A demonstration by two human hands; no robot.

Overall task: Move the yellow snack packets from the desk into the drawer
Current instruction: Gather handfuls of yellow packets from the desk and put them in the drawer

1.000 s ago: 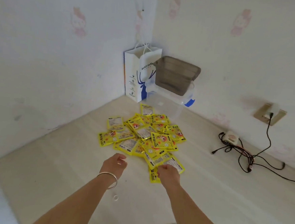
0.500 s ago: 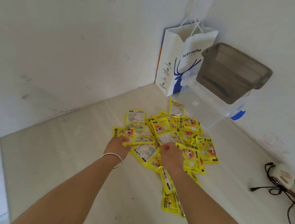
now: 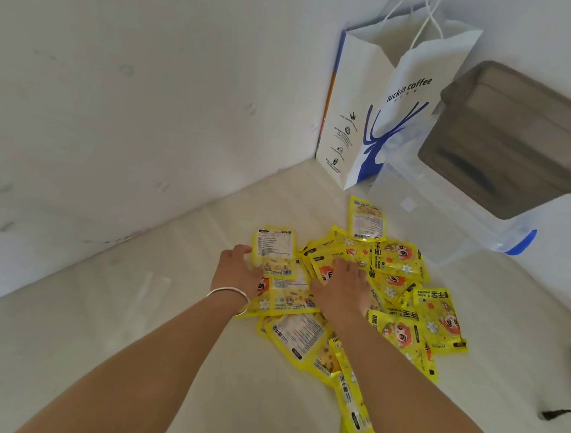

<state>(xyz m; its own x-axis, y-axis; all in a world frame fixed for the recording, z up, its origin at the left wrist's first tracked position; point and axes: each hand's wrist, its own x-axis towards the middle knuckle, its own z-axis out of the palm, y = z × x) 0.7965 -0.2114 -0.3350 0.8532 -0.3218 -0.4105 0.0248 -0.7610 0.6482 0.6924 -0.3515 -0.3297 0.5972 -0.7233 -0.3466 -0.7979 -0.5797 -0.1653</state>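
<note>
My two hands — left hand [image 3: 239, 270] gripping one packet's [image 3: 276, 251] edge, right hand [image 3: 343, 289] flat — rest on the pile of yellow snack packets [image 3: 402, 314], too overlapped to count, on the desk [image 3: 132, 324] beside one paper bag [image 3: 383, 121].

I see two bare forearms reaching in from the bottom edge, with no sleeves in view on either. My left hand [image 3: 238, 274] carries a thin silver bangle [image 3: 230, 295] round the wrist, plain and smooth, catching a little light. My right hand [image 3: 343, 294] wears nothing: no ring, watch or band shows on it.
</note>
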